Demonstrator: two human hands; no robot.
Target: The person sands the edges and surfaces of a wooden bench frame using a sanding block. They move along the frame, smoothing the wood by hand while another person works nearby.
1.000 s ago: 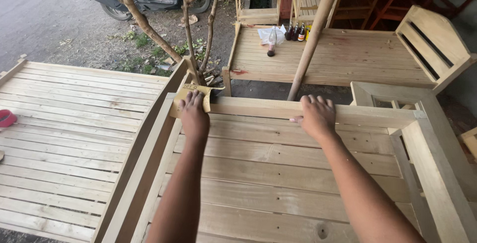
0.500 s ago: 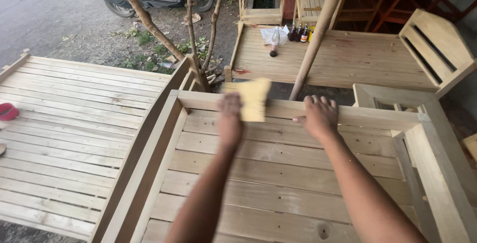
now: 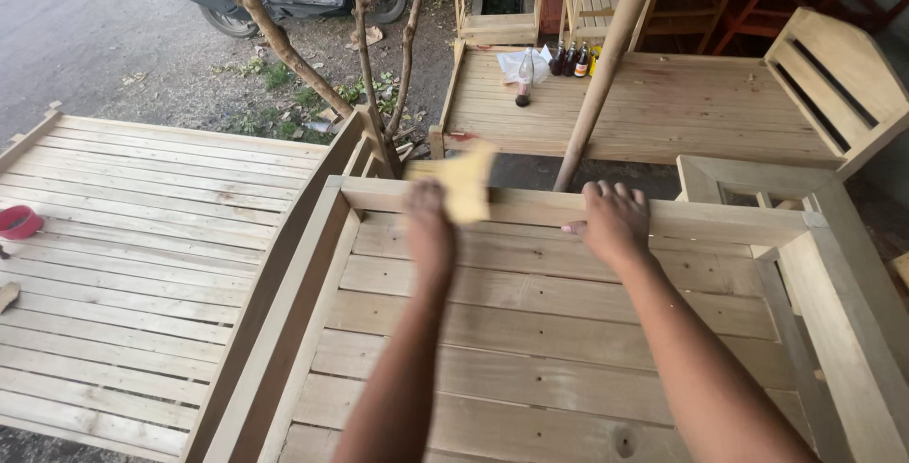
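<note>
1. Left hand [image 3: 428,226] grips blurred yellow sandpaper [image 3: 466,184] at the top rail [image 3: 720,222] of the wooden frame.
2. Right hand [image 3: 615,222] rests on the rail, fingers curled over its edge.

Both arms reach forward, left hand [image 3: 428,226] blurred, right hand [image 3: 615,222] flat, fingers spread.

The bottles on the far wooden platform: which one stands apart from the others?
The clear bottle with a dark base stands alone, left of the dark bottles grouped by the pole.
</note>
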